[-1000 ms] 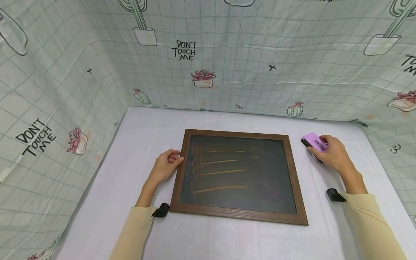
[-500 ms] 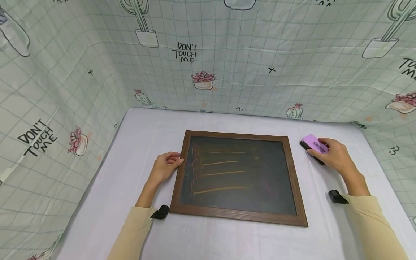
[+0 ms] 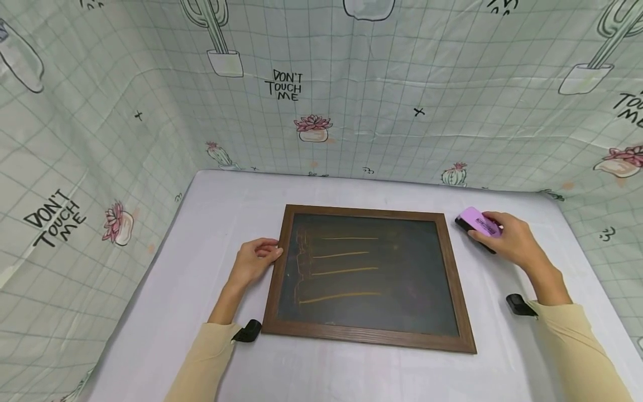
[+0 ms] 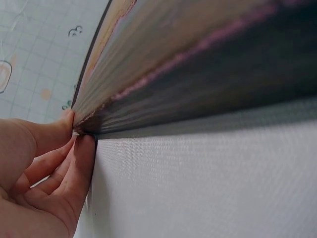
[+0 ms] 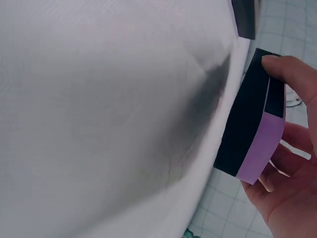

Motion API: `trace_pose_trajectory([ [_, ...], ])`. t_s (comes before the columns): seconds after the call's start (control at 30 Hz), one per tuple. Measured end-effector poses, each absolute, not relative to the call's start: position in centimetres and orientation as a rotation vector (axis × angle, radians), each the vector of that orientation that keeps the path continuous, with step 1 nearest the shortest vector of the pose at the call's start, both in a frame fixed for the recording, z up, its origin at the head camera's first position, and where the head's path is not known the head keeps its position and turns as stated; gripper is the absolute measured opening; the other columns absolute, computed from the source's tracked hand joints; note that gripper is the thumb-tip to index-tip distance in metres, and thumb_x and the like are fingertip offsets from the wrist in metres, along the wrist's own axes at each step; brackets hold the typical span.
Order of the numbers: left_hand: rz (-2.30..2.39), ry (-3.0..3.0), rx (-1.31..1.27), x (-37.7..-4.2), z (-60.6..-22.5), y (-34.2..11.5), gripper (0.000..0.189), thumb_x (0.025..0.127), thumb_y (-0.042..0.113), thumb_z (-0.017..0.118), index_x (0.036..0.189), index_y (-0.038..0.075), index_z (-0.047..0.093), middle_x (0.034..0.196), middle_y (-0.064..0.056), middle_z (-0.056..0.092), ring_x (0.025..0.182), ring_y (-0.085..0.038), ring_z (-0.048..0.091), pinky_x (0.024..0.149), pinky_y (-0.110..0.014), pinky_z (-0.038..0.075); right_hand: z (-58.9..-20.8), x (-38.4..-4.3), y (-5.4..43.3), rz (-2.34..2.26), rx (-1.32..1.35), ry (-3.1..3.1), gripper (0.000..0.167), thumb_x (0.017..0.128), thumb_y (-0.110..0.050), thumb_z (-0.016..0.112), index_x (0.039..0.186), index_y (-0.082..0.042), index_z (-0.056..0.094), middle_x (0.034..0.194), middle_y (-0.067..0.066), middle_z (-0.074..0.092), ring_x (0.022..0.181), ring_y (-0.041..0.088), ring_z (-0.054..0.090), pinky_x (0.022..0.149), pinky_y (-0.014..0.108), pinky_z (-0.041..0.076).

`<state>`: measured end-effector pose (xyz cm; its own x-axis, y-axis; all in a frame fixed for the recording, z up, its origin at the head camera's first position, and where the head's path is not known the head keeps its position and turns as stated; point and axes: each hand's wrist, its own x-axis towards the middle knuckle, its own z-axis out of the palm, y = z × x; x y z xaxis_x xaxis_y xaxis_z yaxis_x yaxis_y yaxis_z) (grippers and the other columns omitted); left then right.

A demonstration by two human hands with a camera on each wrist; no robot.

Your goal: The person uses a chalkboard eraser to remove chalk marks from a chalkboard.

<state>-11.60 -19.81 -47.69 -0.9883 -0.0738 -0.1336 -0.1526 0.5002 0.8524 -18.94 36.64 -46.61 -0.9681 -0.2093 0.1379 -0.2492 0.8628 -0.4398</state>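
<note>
A framed chalkboard (image 3: 369, 273) lies on the white table with several yellow chalk lines and faint reddish-brown scrawls on its left half. My left hand (image 3: 253, 261) pinches the left side of its brown wooden frame; in the left wrist view the thumb (image 4: 52, 133) and fingers meet at that edge. Right of the board, my right hand (image 3: 514, 237) grips a purple eraser (image 3: 479, 221) with a black felt side. The right wrist view shows the eraser (image 5: 262, 144) raised off the cloth, its felt (image 5: 242, 119) facing the table and its shadow below.
White cloth covers the table (image 3: 351, 374). A grid-patterned curtain (image 3: 377, 100) with cactus drawings hangs behind and at both sides. Black wrist cameras (image 3: 248, 330) sit at both cuffs.
My right hand has carried the eraser slightly left, closer to the board's right side. The left hand keeps its place on the frame. The head view has tilted up a little.
</note>
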Motion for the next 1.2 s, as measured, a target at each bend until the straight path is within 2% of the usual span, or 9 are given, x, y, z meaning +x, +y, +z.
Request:
trace_pose_trajectory([
  [0.27,1.534,2.657,-0.208,-11.5,-47.8,-19.6,0.031,0.096,0.011,0.074,0.120,-0.007,0.070,0.101,-0.017,0.071,0.087,-0.020,0.066,0.074,-0.022,0.048,-46.0,-18.8,35.9,0.689,0.475,-2.895,0.060,0.083,-0.020,0.086,0.128,0.012,0.062,0.114,0.033,0.065,0.086,0.034,0.056,0.070,0.044,0.042],
  [0.6,1.526,2.665,-0.208,-11.3,-47.8,-19.6,0.030,0.096,0.011,0.074,0.120,-0.007,0.070,0.102,-0.017,0.071,0.092,-0.028,0.068,0.077,-0.025,0.048,-45.3,-18.8,34.5,0.689,0.585,-2.855,0.060,0.082,-0.018,0.087,0.127,0.012,0.063,0.109,0.030,0.067,0.082,0.029,0.055,0.066,0.038,0.042],
  [0.9,1.507,2.672,-0.208,-11.4,-47.8,-19.6,0.031,0.096,0.011,0.074,0.121,-0.007,0.070,0.103,-0.018,0.071,0.094,-0.029,0.068,0.080,-0.028,0.049,-44.8,-18.6,33.2,0.705,0.674,-2.843,0.058,0.081,-0.015,0.087,0.126,0.013,0.063,0.108,0.027,0.069,0.083,0.029,0.057,0.068,0.042,0.045],
  [1.2,1.506,2.669,-0.203,-11.4,-47.7,-19.7,0.031,0.097,0.011,0.073,0.121,-0.007,0.069,0.103,-0.018,0.071,0.093,-0.029,0.067,0.079,-0.028,0.049,-44.7,-18.7,31.8,0.728,0.775,-2.815,0.056,0.080,-0.014,0.088,0.124,0.012,0.065,0.112,0.028,0.069,0.090,0.034,0.062,0.076,0.049,0.047],
])
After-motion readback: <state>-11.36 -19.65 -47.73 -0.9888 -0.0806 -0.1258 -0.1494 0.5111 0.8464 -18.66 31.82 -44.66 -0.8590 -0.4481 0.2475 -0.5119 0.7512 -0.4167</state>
